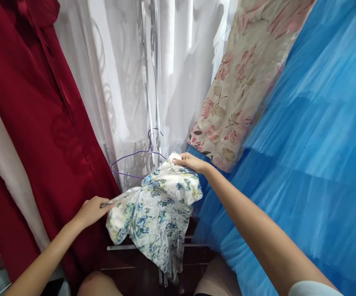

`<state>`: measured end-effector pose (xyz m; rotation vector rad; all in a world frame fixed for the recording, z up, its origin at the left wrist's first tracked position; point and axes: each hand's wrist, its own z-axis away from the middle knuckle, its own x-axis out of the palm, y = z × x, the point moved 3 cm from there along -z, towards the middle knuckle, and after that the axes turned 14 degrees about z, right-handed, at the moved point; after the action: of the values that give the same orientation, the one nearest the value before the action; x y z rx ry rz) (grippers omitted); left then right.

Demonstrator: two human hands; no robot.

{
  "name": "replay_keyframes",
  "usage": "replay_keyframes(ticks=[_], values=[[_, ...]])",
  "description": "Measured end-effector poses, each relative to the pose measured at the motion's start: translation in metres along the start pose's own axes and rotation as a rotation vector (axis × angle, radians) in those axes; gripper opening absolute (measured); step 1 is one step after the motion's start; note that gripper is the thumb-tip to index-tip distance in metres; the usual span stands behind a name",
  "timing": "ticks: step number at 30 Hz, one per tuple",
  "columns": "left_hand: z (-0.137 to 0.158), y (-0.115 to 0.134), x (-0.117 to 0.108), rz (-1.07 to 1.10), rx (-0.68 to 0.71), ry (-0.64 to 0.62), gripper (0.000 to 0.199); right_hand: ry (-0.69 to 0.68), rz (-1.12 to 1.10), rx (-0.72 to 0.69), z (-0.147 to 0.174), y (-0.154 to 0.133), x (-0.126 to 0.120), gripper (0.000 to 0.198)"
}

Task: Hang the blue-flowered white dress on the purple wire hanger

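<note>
Evidently, the left grip (93, 210) pinches one corner of the floral garment (162, 209), at the lower centre of the frame, while the right grip (193, 162) pinches its top. Raising the left corner level with the right should probably keep it even before the purple hanger (150, 149).
</note>
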<state>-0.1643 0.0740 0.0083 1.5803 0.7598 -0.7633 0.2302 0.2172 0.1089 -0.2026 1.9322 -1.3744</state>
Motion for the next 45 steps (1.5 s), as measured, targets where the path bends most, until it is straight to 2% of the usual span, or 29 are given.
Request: replay_keyframes(ticks=[2, 4, 6, 8, 11, 13, 15, 17, 20, 24, 27, 29, 31, 33, 36, 39, 41, 43, 45], values=[[-0.026, -0.017, -0.025, -0.035, -0.024, 0.065, 0.030, -0.028, 0.014, -0.001, 0.001, -0.005, 0.001, 0.039], [-0.056, -0.020, -0.055, -0.072, -0.047, 0.206, 0.029, -0.044, 0.018, -0.006, 0.001, -0.010, 0.002, 0.039], [-0.084, -0.009, -0.080, -0.065, -0.053, 0.370, 0.030, -0.045, 0.008, -0.002, 0.002, -0.012, 0.003, 0.040], [-0.107, 0.014, -0.091, 0.028, 0.026, 0.465, 0.032, -0.027, -0.012, 0.014, 0.002, -0.012, 0.002, 0.041], [-0.128, 0.052, -0.082, 0.292, 0.229, 0.436, 0.043, 0.035, -0.021, 0.019, 0.007, -0.007, -0.001, 0.041], [-0.130, 0.066, -0.068, 0.362, 0.262, 0.402, 0.049, 0.120, 0.016, -0.021, 0.014, 0.002, -0.004, 0.041], [-0.124, 0.069, -0.056, 0.328, 0.226, 0.448, 0.051, 0.213, 0.076, -0.049, 0.026, 0.015, -0.003, 0.039], [-0.112, 0.067, -0.050, 0.299, 0.228, 0.541, 0.049, 0.306, 0.084, -0.016, 0.042, 0.030, 0.000, 0.037], [-0.091, 0.073, -0.044, 0.303, 0.316, 0.594, 0.042, 0.458, -0.064, 0.044, 0.062, 0.043, 0.006, 0.042], [-0.069, 0.106, -0.039, 0.263, 0.415, 0.577, 0.037, 0.639, -0.303, 0.031, 0.064, 0.019, -0.001, 0.038], [-0.066, 0.126, -0.039, 0.182, 0.355, 0.587, 0.038, 0.684, -0.386, 0.067, 0.050, -0.017, -0.011, 0.035], [-0.070, 0.127, -0.039, 0.132, 0.285, 0.594, 0.038, 0.690, -0.416, 0.067, 0.045, -0.039, -0.010, 0.035], [-0.078, 0.119, -0.040, 0.130, 0.224, 0.597, 0.038, 0.652, -0.443, 0.031, 0.049, -0.058, 0.003, 0.038], [-0.087, 0.109, -0.038, 0.180, 0.196, 0.603, 0.040, 0.533, -0.444, -0.023, 0.058, -0.071, 0.024, 0.043], [-0.100, 0.099, -0.034, 0.250, 0.221, 0.629, 0.041, 0.410, -0.395, -0.102, 0.070, -0.081, 0.045, 0.044], [-0.113, 0.096, -0.033, 0.250, 0.236, 0.637, 0.041, 0.421, -0.377, -0.089, 0.067, -0.082, 0.039, 0.045], [-0.119, 0.089, -0.034, 0.282, 0.207, 0.618, 0.041, 0.369, -0.376, -0.065, 0.059, -0.082, 0.033, 0.049], [-0.122, 0.078, -0.035, 0.341, 0.165, 0.600, 0.042, 0.266, -0.373, -0.101, 0.056, -0.084, 0.035, 0.050], [-0.116, 0.064, -0.032, 0.399, 0.124, 0.603, 0.046, 0.061, -0.367, -0.165, 0.064, -0.086, 0.047, 0.053]])
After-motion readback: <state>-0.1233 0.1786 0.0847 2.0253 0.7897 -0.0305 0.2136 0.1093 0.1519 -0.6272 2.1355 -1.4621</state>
